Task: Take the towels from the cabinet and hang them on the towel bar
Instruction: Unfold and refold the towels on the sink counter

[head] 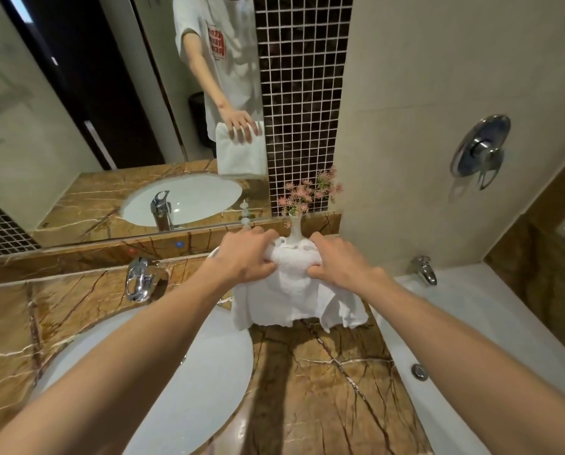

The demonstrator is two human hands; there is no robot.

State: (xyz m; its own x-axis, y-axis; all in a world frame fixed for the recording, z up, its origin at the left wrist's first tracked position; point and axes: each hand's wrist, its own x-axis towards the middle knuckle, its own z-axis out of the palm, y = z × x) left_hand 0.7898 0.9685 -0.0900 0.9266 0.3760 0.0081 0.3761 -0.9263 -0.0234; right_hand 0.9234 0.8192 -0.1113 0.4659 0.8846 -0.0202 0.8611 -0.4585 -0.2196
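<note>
Red block lettering on the mirrored white T-shirt point(216, 44) is reversed and too blurred to read.

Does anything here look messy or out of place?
Only the white towel: it hangs bunched and uneven, its lower edge ragged, gripped by the left hand and right hand. The vase behind stands upright; nothing looks spilled.

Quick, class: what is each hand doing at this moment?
Left hand: grip closed on the white towel.
Right hand: grip closed on the same towel.
</note>
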